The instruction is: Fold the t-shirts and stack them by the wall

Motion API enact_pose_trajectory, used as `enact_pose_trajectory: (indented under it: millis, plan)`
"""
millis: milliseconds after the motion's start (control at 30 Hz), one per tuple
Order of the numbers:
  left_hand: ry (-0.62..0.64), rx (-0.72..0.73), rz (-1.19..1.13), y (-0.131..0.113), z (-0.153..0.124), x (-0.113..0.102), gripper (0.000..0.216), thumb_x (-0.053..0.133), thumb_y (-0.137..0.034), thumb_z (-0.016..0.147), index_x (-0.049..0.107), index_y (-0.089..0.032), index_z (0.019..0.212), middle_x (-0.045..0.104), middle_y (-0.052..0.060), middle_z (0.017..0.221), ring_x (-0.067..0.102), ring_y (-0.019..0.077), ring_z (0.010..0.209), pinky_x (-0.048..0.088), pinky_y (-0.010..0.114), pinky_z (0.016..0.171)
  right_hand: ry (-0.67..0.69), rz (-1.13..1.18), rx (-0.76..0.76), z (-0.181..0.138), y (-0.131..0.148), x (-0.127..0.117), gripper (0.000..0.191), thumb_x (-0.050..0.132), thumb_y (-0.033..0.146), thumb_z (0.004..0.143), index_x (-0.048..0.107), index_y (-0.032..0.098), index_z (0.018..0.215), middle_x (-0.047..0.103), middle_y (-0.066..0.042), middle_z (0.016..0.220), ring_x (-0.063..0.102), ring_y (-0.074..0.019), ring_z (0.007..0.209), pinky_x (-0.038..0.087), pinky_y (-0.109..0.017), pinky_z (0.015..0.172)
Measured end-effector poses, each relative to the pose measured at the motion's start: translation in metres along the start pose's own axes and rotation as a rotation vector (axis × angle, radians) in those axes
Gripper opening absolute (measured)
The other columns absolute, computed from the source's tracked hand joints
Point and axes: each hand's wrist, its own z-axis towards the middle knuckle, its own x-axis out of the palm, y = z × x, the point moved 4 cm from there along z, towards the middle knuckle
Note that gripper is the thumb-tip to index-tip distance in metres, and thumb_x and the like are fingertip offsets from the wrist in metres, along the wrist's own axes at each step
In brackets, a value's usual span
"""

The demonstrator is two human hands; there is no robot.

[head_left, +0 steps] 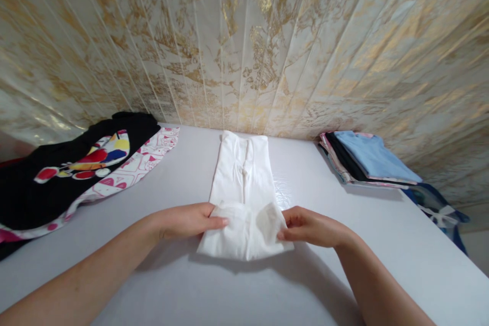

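Note:
A white garment (244, 178), folded into a long narrow strip, lies on the table straight ahead. Its near end is lifted and doubled back over itself. My left hand (194, 219) pinches the left edge of that fold, thumb on top and fingers hidden beneath the cloth. On the opposite edge, my right hand (305, 225) grips the fold between thumb and curled fingers. The far end of the garment rests flat near the wall. What kind of garment it is cannot be made out.
Black clothing with a colourful print (91, 158) and a pink-and-white patterned cloth (153, 147) lie at the left. A stack of folded clothes topped by a light blue one (376, 155) sits at the back right. Blue fabric (439, 209) hangs by the table's (382, 244) right edge. A gold-patterned curtain (244, 51) stands behind.

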Motion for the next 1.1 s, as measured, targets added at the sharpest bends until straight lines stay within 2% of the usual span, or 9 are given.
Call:
enact_pose_trajectory:
  millis: [100,167,267,400,500,667,800,933,1100]
  plan:
    - [0.22,-0.091,0.097,-0.007,-0.016,0.02,0.047,0.067,-0.065,0.072,0.075,-0.02,0.082,0.073,0.004,0.074,0.067,0.0235,0.069,0.054,0.033,0.068,0.203,-0.013,0.072,-0.012,0.01,0.017,0.036,0.07,0.047,0.078,0.069,0.012,0.082,0.056,0.003,0.067,0.047,-0.0098,0.064,0.041,-0.022,0.065]
    - [0.362,-0.095,0.09,-0.012,-0.024,0.031,0.047,0.066,-0.066,0.071,0.075,-0.022,0.086,0.073,0.004,0.075,0.068,0.0243,0.071,0.055,0.034,0.068,0.293,0.028,0.1,-0.016,0.015,0.027,0.038,0.073,0.048,0.075,0.07,0.011,0.083,0.057,0.002,0.066,0.049,-0.0098,0.064,0.043,-0.022,0.066]
    - [0.386,-0.074,0.052,-0.013,-0.025,0.031,0.051,0.068,-0.068,0.069,0.074,-0.023,0.092,0.075,0.004,0.087,0.07,0.025,0.081,0.056,0.034,0.073,0.286,0.106,0.088,-0.014,0.013,0.03,0.038,0.074,0.048,0.074,0.071,0.011,0.083,0.06,0.002,0.066,0.051,-0.0097,0.063,0.044,-0.023,0.066]
    - [0.14,-0.029,-0.115,-0.009,-0.012,0.002,0.054,0.074,-0.06,0.068,0.07,-0.02,0.105,0.073,0.007,0.108,0.068,0.0258,0.1,0.055,0.034,0.085,0.012,0.202,-0.036,-0.003,0.008,0.009,0.036,0.074,0.047,0.075,0.071,0.012,0.086,0.065,-0.001,0.074,0.055,-0.0109,0.067,0.046,-0.025,0.072]
    - [-0.021,0.064,-0.259,-0.019,-0.002,-0.026,0.054,0.077,-0.052,0.07,0.067,-0.02,0.113,0.071,0.008,0.116,0.064,0.026,0.111,0.051,0.035,0.094,-0.233,0.253,-0.106,0.007,0.016,-0.016,0.035,0.073,0.046,0.076,0.07,0.014,0.089,0.067,-0.003,0.079,0.057,-0.013,0.069,0.046,-0.025,0.069]
    - [-0.235,0.173,-0.319,-0.047,0.03,-0.067,0.046,0.08,-0.045,0.066,0.071,-0.015,0.1,0.074,0.011,0.106,0.066,0.0269,0.106,0.052,0.034,0.09,-0.569,0.189,-0.184,0.041,0.033,-0.06,0.029,0.069,0.04,0.073,0.067,0.018,0.091,0.067,-0.002,0.084,0.059,-0.0145,0.074,0.045,-0.025,0.069]
    - [-0.481,0.13,-0.303,-0.038,0.063,-0.089,0.033,0.078,-0.036,0.065,0.069,-0.014,0.088,0.076,0.01,0.09,0.069,0.0247,0.093,0.054,0.03,0.078,-0.842,0.003,-0.061,0.075,0.01,-0.082,0.017,0.06,0.033,0.067,0.06,0.016,0.071,0.054,0.003,0.06,0.046,-0.0112,0.056,0.034,-0.023,0.054]
    - [-0.602,0.155,-0.321,-0.017,0.078,-0.095,0.033,0.074,-0.032,0.066,0.068,-0.014,0.093,0.076,0.007,0.087,0.069,0.021,0.084,0.052,0.027,0.071,-0.966,-0.166,-0.074,0.093,-0.016,-0.088,0.019,0.052,0.036,0.068,0.055,0.017,0.066,0.046,0.004,0.055,0.039,-0.01,0.052,0.026,-0.023,0.049]
    - [-0.746,0.239,-0.225,-0.007,0.079,-0.097,0.029,0.067,-0.036,0.067,0.069,-0.013,0.084,0.074,0.006,0.077,0.068,0.0224,0.075,0.05,0.029,0.065,-1.062,-0.272,-0.086,0.094,-0.021,-0.092,0.026,0.05,0.045,0.073,0.049,0.02,0.065,0.044,0.004,0.055,0.039,-0.0102,0.051,0.024,-0.023,0.048]
